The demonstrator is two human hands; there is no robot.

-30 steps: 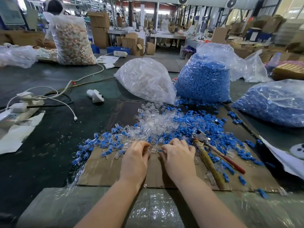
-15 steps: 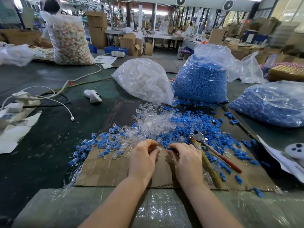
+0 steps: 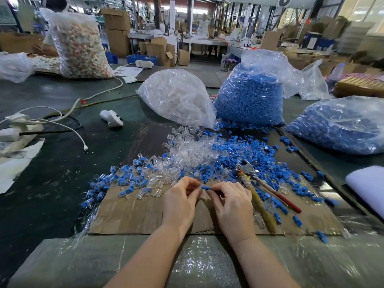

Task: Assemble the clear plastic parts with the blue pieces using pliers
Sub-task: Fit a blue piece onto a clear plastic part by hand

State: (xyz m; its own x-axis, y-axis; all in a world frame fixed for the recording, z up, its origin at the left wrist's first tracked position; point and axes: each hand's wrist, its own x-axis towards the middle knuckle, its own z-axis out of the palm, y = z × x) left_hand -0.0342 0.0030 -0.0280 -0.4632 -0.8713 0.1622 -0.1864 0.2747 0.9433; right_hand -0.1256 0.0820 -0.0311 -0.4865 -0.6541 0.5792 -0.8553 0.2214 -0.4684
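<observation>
My left hand [image 3: 180,201] and my right hand [image 3: 232,201] meet fingertip to fingertip over a cardboard sheet [image 3: 133,213]. Between them my right hand pinches a small blue piece [image 3: 206,187]. My left fingers are curled against it, and what they hold is hidden. Just beyond lies a heap of loose clear plastic parts [image 3: 187,152] mixed with loose blue pieces [image 3: 239,150]. Pliers [image 3: 257,190] with taped and red handles lie on the cardboard right of my right hand, untouched.
A bag of clear parts [image 3: 176,96] and two bags of blue pieces [image 3: 249,94] [image 3: 340,123] stand behind the heap. Cables and a power strip [image 3: 16,129] lie at the left. A white device [image 3: 112,118] rests on the dark table.
Both hands have drawn back from the heap's edge toward me and come together. A blue piece now shows between the fingertips.
</observation>
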